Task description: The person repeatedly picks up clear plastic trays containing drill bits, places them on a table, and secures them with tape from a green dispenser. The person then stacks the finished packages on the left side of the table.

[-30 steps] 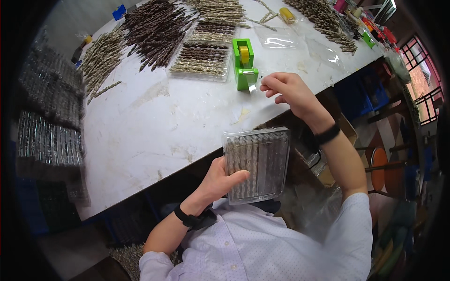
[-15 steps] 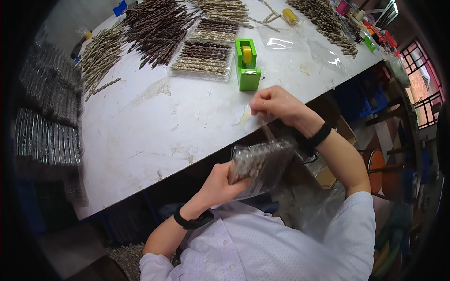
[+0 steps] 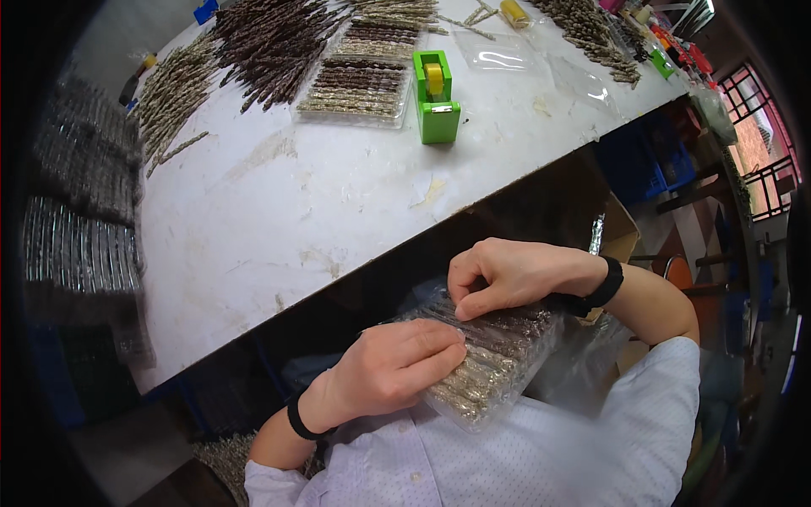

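A clear plastic box (image 3: 481, 384) of twisted sticks, pale at one end and dark at the other, lies tilted against my lap below the table edge. My left hand (image 3: 389, 367) grips it from the left, fingers pressed together over its top face. At its far side, my right hand (image 3: 519, 275) is closed, with thumb and forefinger down against the box top. Whatever is between those fingertips is hidden. On the table beyond stands a green tape dispenser (image 3: 438, 127) with a yellow-cored roll (image 3: 433, 79).
Two-tone filled trays (image 3: 353, 93) sit left of the dispenser, beside heaps of dark sticks (image 3: 274, 51) and pale sticks (image 3: 176, 93). Clear lids (image 3: 498, 55) lie behind it. Stacked clear boxes (image 3: 80, 245) rise at the left. The white table's (image 3: 245, 245) front edge slants ahead of me.
My right hand has come down from near the dispenser onto the box; a thin clear strip hung from it before. The box has turned from edge-on to flatter, and my left hand has shifted onto its top.
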{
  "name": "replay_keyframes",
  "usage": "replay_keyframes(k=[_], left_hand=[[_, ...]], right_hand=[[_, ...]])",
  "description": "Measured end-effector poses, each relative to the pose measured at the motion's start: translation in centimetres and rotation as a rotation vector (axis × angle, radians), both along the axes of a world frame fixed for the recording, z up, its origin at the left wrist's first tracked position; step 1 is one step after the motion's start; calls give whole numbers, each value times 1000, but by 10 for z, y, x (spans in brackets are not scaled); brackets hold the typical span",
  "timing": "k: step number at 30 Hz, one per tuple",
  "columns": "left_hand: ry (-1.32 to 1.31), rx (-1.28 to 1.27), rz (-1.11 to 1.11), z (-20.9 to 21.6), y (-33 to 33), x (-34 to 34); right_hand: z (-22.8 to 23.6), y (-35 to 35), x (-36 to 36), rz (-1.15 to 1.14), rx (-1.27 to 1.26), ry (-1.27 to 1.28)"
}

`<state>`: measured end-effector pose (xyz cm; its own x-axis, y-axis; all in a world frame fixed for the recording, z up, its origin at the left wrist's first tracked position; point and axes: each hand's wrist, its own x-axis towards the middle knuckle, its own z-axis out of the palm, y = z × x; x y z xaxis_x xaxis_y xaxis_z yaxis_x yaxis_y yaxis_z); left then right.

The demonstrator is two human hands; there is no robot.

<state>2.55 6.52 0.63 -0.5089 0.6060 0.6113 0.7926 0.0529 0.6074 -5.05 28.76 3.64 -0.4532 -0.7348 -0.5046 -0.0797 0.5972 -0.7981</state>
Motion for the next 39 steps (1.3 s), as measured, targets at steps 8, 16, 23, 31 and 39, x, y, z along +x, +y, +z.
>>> replay_keyframes(k=[8, 16, 23, 31, 39], left_hand=[[256, -99, 30, 17, 2, 15], [314, -200, 123, 26, -15, 17], [334, -243, 226, 24, -30, 13], [-127, 161, 498, 54, -102, 32], [105, 896, 1298, 198, -268, 36]], right_hand=[[-12, -18, 3, 29, -14, 290], [8, -11, 8, 36, -215, 365], [49, -3, 11, 156, -227, 333], [38, -15, -8, -591, -621, 62], [1, -70, -30, -499, -652, -31]])
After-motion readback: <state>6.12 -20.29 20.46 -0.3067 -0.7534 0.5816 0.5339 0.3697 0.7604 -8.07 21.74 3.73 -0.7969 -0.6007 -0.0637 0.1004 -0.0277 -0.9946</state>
